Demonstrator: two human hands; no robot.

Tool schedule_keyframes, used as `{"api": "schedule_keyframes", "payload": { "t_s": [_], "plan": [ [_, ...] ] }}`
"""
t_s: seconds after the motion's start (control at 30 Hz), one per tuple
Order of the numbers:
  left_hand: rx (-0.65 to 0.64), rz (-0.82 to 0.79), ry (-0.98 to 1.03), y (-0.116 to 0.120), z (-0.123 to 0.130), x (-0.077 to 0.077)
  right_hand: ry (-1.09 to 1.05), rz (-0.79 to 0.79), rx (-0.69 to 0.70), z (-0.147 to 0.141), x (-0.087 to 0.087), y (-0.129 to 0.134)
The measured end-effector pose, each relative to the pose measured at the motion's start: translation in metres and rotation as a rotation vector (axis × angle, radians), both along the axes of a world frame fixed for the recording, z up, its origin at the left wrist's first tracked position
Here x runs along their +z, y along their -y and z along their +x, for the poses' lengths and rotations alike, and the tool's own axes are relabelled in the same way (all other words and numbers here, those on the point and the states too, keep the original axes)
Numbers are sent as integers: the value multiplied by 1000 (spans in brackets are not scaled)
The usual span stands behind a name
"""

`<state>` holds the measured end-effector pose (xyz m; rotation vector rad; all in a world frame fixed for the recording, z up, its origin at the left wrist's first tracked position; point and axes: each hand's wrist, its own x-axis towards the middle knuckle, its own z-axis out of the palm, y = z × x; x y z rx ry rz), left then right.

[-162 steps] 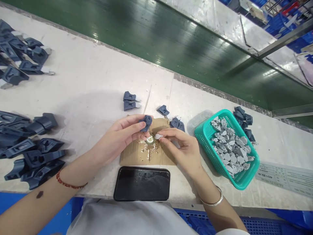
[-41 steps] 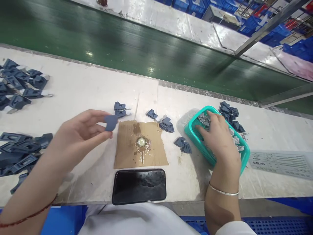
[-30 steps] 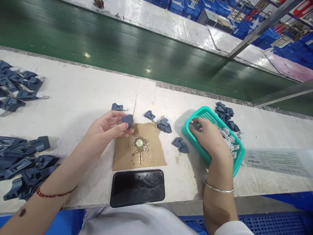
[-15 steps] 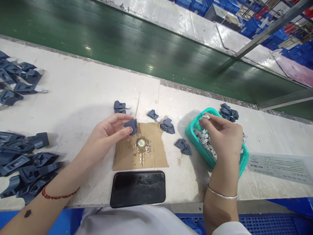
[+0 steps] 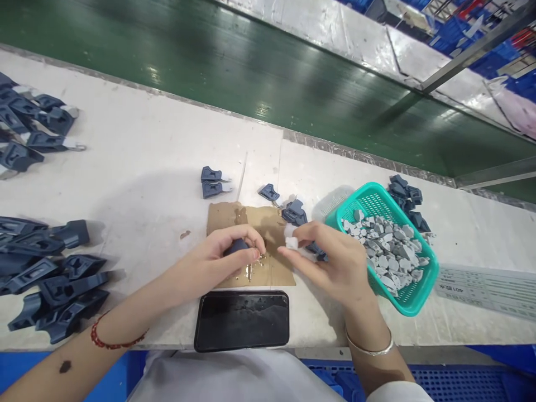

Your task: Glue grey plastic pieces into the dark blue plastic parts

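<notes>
Over the wet brown cardboard, my left hand is closed on a dark blue plastic piece, mostly hidden by the fingers. My right hand pinches a small white piece between thumb and forefinger, at the cardboard's right side. To its right stands a green basket full of small grey-white pieces. Dark blue pieces lie just beyond the right hand, a single one behind the cardboard, and two more at its back left.
A black phone lies at the table's front edge. Piles of dark blue parts cover the left side, and more sit behind the basket. A printed sheet lies at the right. Beyond the table runs a green belt.
My right hand has moved left from over the basket to the cardboard with the white piece. My left hand has come down and right over the cardboard, still holding the blue piece.
</notes>
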<state>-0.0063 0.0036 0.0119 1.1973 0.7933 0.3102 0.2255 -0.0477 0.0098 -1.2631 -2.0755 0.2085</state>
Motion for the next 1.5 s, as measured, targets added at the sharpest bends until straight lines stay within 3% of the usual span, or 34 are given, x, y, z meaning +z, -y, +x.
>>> {"api": "schedule_keyframes", "payload": {
  "t_s": [0.17,0.27,0.43,0.6,0.7,0.8,0.9,1.13,1.3,1.5],
  "plan": [
    [-17,193,-28,6,4,0,98,-63,149,-13,-3,2],
    [-30,227,-14,8,3,2,128,-77,182,-16,-4,1],
    [-15,168,66,6,0,2,-105,-75,184,-19,-4,4],
    [-41,112,141,3,0,0,-434,-246,162,-22,-6,10],
    [66,171,92,1,-2,-2,-498,-316,116,-22,-10,9],
    [276,196,24,-2,-6,-6,-409,-309,35,-22,-16,5],
    [393,224,-47,-4,-11,-9,-253,-250,23,-23,-22,1],
    [386,364,-76,-3,-9,-10,-4,-194,110,-26,-31,-1],
    [401,451,-185,-4,-9,-8,-6,-216,126,-27,-32,-1],
    [486,232,13,-5,-7,-7,-205,-376,-5,-20,-26,-4]
  ]
}}
